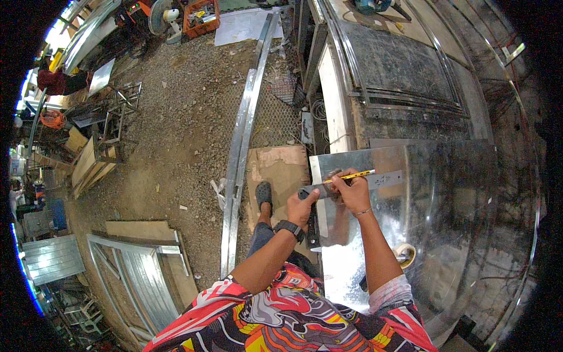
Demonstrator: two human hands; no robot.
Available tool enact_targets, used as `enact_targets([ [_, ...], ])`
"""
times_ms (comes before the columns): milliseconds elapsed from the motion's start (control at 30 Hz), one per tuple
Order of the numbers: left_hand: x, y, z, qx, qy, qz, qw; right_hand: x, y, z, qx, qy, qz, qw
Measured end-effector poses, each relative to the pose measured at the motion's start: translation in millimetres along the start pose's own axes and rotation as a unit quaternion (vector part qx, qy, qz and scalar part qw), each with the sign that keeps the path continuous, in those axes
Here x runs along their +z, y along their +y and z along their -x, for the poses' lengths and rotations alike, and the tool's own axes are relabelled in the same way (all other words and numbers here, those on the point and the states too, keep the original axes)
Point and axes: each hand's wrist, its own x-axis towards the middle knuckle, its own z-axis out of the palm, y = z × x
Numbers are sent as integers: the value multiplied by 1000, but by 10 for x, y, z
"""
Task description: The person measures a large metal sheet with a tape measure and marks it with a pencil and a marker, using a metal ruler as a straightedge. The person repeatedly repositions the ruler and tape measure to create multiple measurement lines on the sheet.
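A shiny metal sheet (346, 234) lies on the bench at my right. My left hand (300, 210), a dark watch on its wrist, is closed on the dark handle of a try square (388, 178) at the sheet's left edge. The square's metal blade lies across the sheet. Over the blade, my right hand (352, 193) pinches a yellow pencil (359, 174), its blunt end pointing right. The pencil's tip is hard to make out among the fingers and reflections. A roll of tape (406, 256) rests on the sheet beside my right forearm.
A long metal channel (239, 146) runs along the gravel floor at my left. Under my foot is a brown board (275, 167). Metal frames (135, 276) lie at lower left. A fan (164, 17) and an orange crate (200, 17) stand far off; another person (56, 82) is at far left.
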Motion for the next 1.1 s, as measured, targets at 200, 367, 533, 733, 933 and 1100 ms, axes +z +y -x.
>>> enact_targets([
  [200, -28, -41, -121, 13, -17, 17, 1000, -5, -106, 6, 39, 41, -60, 997],
  [367, 18, 176, -167, 4, -15, 66, 998, -22, -110, -27, 26, 67, -164, 984],
  [533, 82, 446, -299, 7, -28, 53, 998, -48, -93, -35, 30, 74, -189, 979],
  [733, 70, 403, -393, 41, -27, 55, 997, 11, -148, -58, 42, 79, -215, 973],
  [933, -1, 381, -444, 9, -63, -10, 998, 57, -209, -73, 52, 73, -272, 958],
  [1100, -14, 402, -424, 32, -67, -38, 997, 73, -227, -104, 60, 83, -271, 957],
])
